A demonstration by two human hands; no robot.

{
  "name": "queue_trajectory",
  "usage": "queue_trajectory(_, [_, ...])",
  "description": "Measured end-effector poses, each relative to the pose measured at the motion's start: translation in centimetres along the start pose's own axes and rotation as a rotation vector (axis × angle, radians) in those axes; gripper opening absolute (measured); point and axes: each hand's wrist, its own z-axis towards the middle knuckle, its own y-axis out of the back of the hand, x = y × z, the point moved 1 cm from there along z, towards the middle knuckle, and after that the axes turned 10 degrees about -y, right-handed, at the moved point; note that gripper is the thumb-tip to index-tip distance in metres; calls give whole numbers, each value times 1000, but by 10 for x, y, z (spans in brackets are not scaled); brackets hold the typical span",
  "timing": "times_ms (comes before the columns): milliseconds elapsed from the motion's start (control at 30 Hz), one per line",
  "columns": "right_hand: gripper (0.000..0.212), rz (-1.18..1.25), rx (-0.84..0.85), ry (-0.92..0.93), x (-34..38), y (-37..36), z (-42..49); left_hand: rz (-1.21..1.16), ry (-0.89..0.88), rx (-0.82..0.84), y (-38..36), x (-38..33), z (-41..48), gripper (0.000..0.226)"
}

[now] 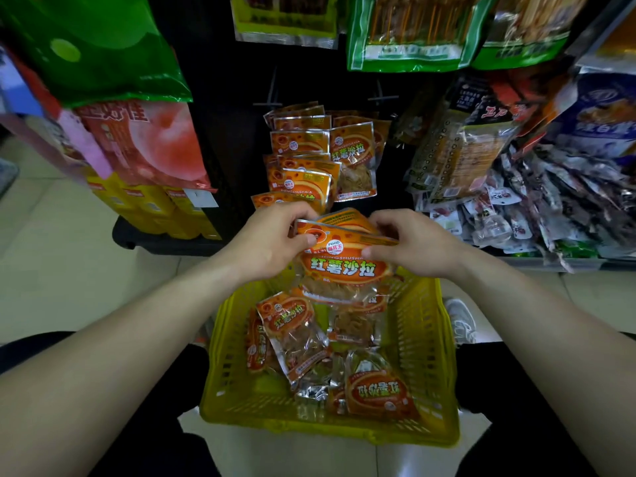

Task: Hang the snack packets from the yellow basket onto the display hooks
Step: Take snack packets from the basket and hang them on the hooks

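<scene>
Both hands up over the far edge of the yellow basket (426,339), w/ a small stack of orange snack packets (344,263) between them. Left hand (272,242) pinches the top left corner, right hand (409,246) pinches the right edge. Glossy crinkly foil, clear window low down. More packets (292,335) loose in the slotted plastic basket. Same packets hang on display hooks (272,98) beyond; dark gap between the rows.

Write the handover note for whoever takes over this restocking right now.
Left hand: pinches the top edge of an orange packet, held above the yellow basket.
Right hand: pinches the same edge from the other side.
Done: a batch of hung packets is up straight ahead.
Left: hang the held one, then the loose packets lying in the basket.
</scene>
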Motion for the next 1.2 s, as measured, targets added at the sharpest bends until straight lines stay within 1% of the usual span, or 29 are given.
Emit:
queue_trajectory(100, [12,56,-17,18,-1,1,0,-3,11,-28,2,3,0,25])
queue_trajectory(167, [8,52,-51,30,0,1,0,-17,8,-37,3,4,-1,29])
queue_trajectory(333, [23,-64,-159,-7,0,2,1,-71,-1,-8,2,2,-2,38])
queue_trajectory(467, [35,-97,-170,-55,1,2,1,-94,2,26,-1,2,-3,45])
queue_trajectory(533, [39,-134,-181,-78,1,1,0,-102,-5,38,-3,2,-3,42])
queue_trajectory(633, [42,-171,-190,-106,1,1,0,-148,-10,32,-5,1,-3,24])
queue_trajectory(733, [51,-189,-214,-128,2,1,0,-146,-16,-11,-5,0,-3,22])
queue_trajectory(767, [51,-190,-217,-123,3,1,-1,-136,-19,-18,-5,-1,-3,22])
queue_trajectory(833, [43,-163,-197,-77,6,0,-2,-112,-25,-29,-5,0,-2,19])
queue_trajectory(933, [22,-129,-117,15,9,-2,-3,-86,-19,-33,-5,3,-1,14])
queue_trajectory(967, [20,-120,-98,32,10,-2,-3,-80,-14,-32,-5,4,-1,14])
queue_trajectory(1067, [25,-60,-78,54,8,-3,-3,-66,0,-41,-5,6,-1,14])
queue_trajectory(1200, [14,-111,-97,62,6,-1,-1,-56,20,-38,-4,7,-1,15])
